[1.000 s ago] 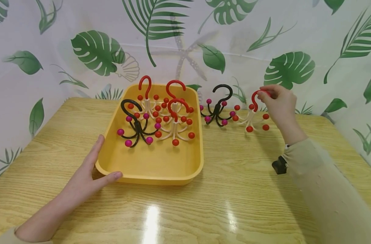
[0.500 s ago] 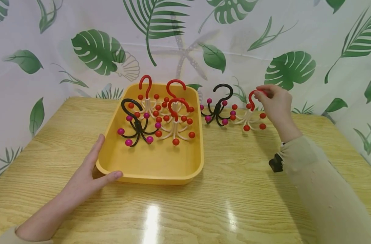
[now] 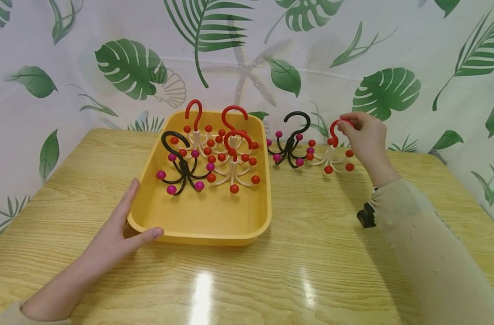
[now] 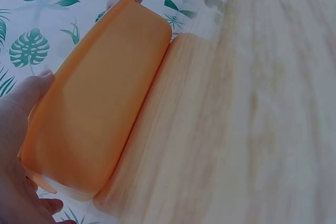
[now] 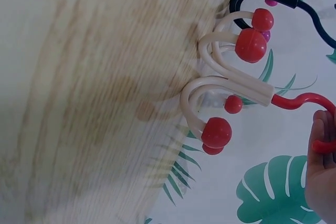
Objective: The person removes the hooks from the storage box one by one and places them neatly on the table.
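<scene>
My right hand [image 3: 367, 140] pinches the red top of a white multi-arm hanger hook [image 3: 330, 153] with red balls on its arm ends. In the right wrist view this hanger hook [image 5: 249, 88] stands on its curved arms at the table. Just left of it is a black hanger hook [image 3: 289, 145] with pink balls, near enough that their balls overlap in the head view. My left hand [image 3: 117, 232] holds the near left corner of a yellow plastic tray [image 3: 200, 236], thumb over the front rim and fingers along the left side. The tray wall [image 4: 100, 87] fills much of the left wrist view.
Inside the tray stand a black hanger hook [image 3: 183, 169] with pink balls and several white ones with red tops, one of them a white hanger hook [image 3: 233, 174] in front. A leaf-patterned cloth [image 3: 311, 49] rises behind the wooden table [image 3: 311, 253].
My right hand has shifted slightly left with the white hanger hook, closer to the black one beside the tray. The left hand and the tray stay where they were.
</scene>
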